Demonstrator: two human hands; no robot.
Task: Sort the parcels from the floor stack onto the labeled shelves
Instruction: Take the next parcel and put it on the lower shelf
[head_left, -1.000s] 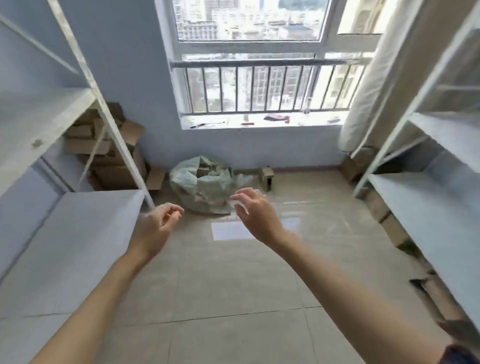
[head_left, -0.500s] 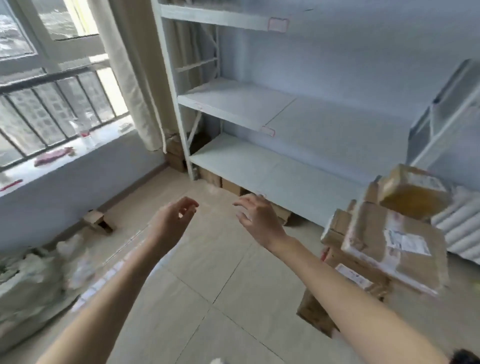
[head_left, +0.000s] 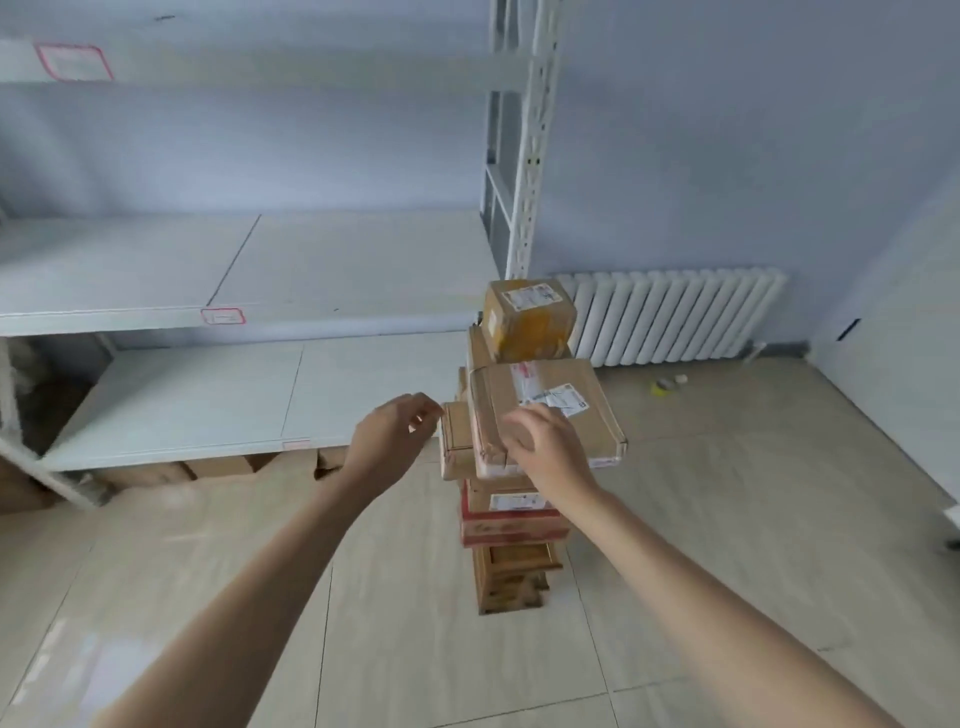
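1. The shelves (head_left: 249, 395) fill the view from 9 to 11 o'clock: white boards on a white upright, with red-edged labels (head_left: 223, 316) on their front edges. Cardboard lies under the lowest board.
2. The floor (head_left: 727, 519) is pale tile and runs from the centre down to 6 o'clock.
3. The radiator (head_left: 675, 317) is white and stands against the wall at 2 o'clock, behind the stack.
4. The stack (head_left: 519, 525) of parcels stands on the floor just right of centre, beside the shelves' right end. It leans unevenly, with boxes jutting to each side.
5. The flat box (head_left: 582, 410) lies near the top of the stack, tilted, with white labels on its top face.
6. The top box (head_left: 530, 317) sits above it at 12 o'clock, small and yellow-taped.
7. The right hand (head_left: 550, 447) reaches over the near left corner of the flat box, fingers loosely bent, gripping nothing. Whether it touches the box I cannot tell.
8. The left hand (head_left: 395, 436) hovers at the stack's 9 o'clock side, fingers loosely curled, holding nothing, its fingertips just beside a small side box (head_left: 457, 441).
9. A tape roll (head_left: 664, 386) lies on the floor at 2 o'clock.
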